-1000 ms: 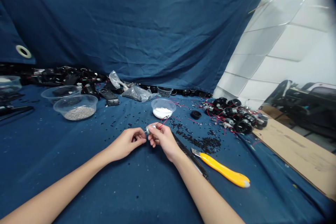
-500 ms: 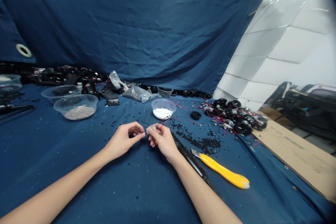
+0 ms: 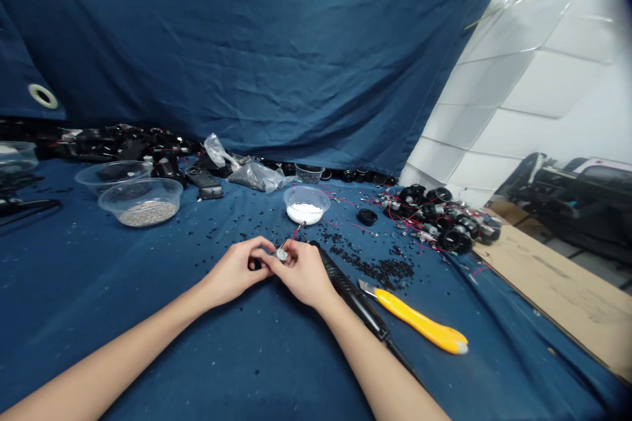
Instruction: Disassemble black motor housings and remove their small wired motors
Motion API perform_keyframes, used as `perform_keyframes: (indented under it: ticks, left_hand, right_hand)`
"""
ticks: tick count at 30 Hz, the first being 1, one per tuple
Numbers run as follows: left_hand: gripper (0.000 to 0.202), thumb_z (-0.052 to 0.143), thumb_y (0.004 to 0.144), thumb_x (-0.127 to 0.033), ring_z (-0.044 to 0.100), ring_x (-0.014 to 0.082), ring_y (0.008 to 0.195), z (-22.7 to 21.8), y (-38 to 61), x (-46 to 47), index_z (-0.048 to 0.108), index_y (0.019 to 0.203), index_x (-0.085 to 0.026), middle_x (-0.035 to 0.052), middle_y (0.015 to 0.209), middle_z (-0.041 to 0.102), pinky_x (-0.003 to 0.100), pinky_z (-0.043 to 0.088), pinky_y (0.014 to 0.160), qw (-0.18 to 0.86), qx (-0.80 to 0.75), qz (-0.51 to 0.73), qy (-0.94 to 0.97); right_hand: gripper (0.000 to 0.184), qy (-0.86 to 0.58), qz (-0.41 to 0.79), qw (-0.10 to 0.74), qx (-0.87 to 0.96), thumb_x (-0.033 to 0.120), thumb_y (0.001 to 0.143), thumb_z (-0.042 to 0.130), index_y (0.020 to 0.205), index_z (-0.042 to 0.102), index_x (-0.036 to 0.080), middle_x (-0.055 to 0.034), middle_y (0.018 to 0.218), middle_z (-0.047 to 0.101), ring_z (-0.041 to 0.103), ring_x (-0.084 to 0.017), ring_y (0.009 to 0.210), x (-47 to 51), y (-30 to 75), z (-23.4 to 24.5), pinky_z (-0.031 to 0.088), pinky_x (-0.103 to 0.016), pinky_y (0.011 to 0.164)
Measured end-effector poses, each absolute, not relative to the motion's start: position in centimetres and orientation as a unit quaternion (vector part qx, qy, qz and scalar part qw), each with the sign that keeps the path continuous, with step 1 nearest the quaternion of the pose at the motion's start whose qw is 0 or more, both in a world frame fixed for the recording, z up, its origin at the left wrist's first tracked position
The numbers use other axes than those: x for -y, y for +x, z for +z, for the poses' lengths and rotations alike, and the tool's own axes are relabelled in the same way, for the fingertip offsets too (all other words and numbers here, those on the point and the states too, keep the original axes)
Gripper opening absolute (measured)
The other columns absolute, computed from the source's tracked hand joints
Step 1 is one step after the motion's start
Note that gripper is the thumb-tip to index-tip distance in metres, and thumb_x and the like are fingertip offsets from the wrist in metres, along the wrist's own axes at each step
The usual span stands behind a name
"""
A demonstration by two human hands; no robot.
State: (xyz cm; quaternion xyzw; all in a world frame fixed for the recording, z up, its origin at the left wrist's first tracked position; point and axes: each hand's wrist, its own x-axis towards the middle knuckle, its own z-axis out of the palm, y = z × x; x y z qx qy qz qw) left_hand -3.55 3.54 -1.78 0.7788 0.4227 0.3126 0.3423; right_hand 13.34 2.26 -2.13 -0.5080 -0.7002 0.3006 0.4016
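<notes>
Both hands meet low over the blue cloth [image 3: 148,316] at the middle of the table. My right hand [image 3: 302,272] pinches a small silver motor [image 3: 282,254] with thin red and black wires rising from it. My left hand [image 3: 236,270] has its fingers curled and its fingertips pressed against the same motor from the left. A small black part shows between the two hands; what it is I cannot make out.
A black-handled tool [image 3: 353,298] and a yellow utility knife [image 3: 419,325] lie right of my right arm. Behind are a cup of white bits [image 3: 306,204], a bowl of grey bits [image 3: 141,202], scattered black specks [image 3: 380,268], and wired motors [image 3: 444,220]. Cardboard [image 3: 557,283] lies at the right.
Both hands have dropped closer to the cloth and drawn together. The motor has tipped so that its wires now point up.
</notes>
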Motion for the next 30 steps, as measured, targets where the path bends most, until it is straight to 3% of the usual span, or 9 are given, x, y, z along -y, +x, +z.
perform_keyframes:
  ticks: [3, 8, 19, 30]
  left_hand:
    - [0.029, 0.059, 0.075, -0.02, 0.059, 0.0155, 0.069, -1.9, -3.5, -3.5, 0.058, 0.104, -0.015, -0.0006, 0.076, 0.073, 0.025, 0.042, 0.068, 0.343, -0.414, 0.303, 0.787]
    - [0.037, 0.057, 0.071, -0.014, 0.061, 0.0147, 0.068, -2.1, -3.5, -3.6, 0.058, 0.109, -0.016, -0.0026, 0.073, 0.071, 0.023, 0.042, 0.066, 0.334, -0.408, 0.288, 0.799]
    - [0.037, 0.059, 0.074, -0.018, 0.064, 0.0169, 0.072, -2.9, -3.7, -4.0, 0.056, 0.111, -0.015, 0.0028, 0.083, 0.07, 0.027, 0.049, 0.069, 0.363, -0.387, 0.3, 0.792]
    - [0.043, 0.06, 0.071, -0.018, 0.063, 0.0162, 0.073, -2.9, -3.6, -4.0, 0.053, 0.114, -0.014, 0.001, 0.079, 0.068, 0.028, 0.048, 0.071, 0.392, -0.393, 0.304, 0.775]
  right_hand:
    - [0.029, -0.523, 0.253, 0.384, 0.718, 0.039, 0.077, 0.064, 0.062, 0.053, 0.017, 0.004, 0.053, 0.048, 0.039, -0.008, 0.05, -2.1, 13.3, -2.1, 0.023, -0.022, 0.05]
    - [0.027, -0.534, 0.209, 0.355, 0.738, 0.035, 0.075, 0.064, 0.059, 0.05, 0.018, 0.0039, 0.051, 0.047, 0.037, -0.008, 0.048, -1.9, 13.2, -2.0, 0.021, -0.024, 0.052]
    - [0.027, -0.551, 0.219, 0.328, 0.736, 0.036, 0.073, 0.064, 0.058, 0.049, 0.019, 0.004, 0.051, 0.048, 0.039, -0.009, 0.048, -1.8, 13.3, -1.7, 0.024, -0.024, 0.049]
    - [0.029, -0.552, 0.236, 0.329, 0.729, 0.037, 0.074, 0.066, 0.058, 0.05, 0.018, 0.0039, 0.052, 0.05, 0.042, -0.008, 0.049, -1.7, 13.2, -1.6, 0.025, -0.022, 0.049]
